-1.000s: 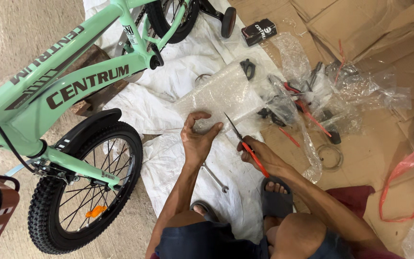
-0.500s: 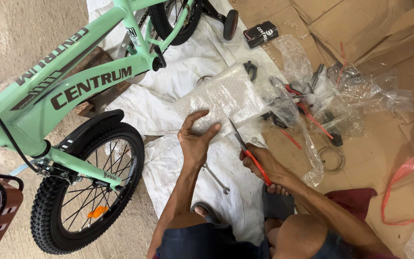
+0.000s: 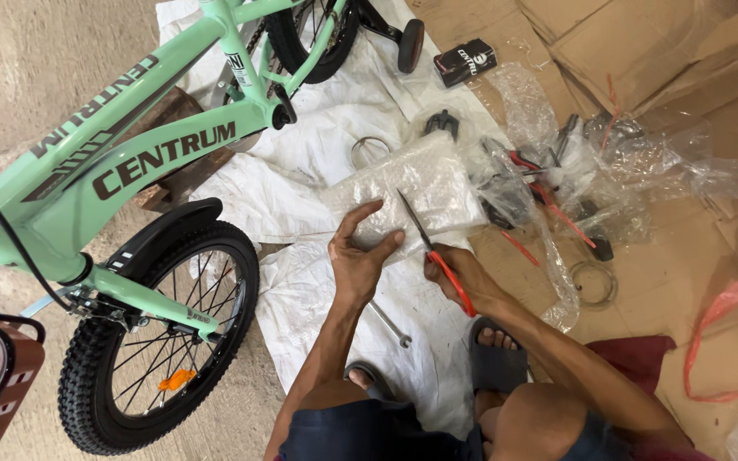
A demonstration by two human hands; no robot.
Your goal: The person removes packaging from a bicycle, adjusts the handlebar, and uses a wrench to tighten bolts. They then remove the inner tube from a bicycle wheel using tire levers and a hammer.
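Note:
My left hand (image 3: 360,256) grips the near edge of a clear bubble-wrap parcel (image 3: 424,183) lying on a white sheet (image 3: 318,154). My right hand (image 3: 459,273) holds red-handled scissors (image 3: 429,239), their dark blades pointing up and left over the parcel beside my left fingers. A wrench (image 3: 390,323) lies on the sheet between my forearms. I crouch with sandalled feet just below the parcel.
A mint-green child's bicycle (image 3: 121,162) stands at left, its knobby front wheel (image 3: 160,337) close to my left arm. Torn plastic bags with parts (image 3: 574,171), a small black box (image 3: 465,61) and a metal ring (image 3: 595,283) lie on flattened cardboard (image 3: 668,256) at right.
Both hands and the scissors stay on the parcel; the blades have edged slightly lower and nearer my left fingers. The view has shifted a little.

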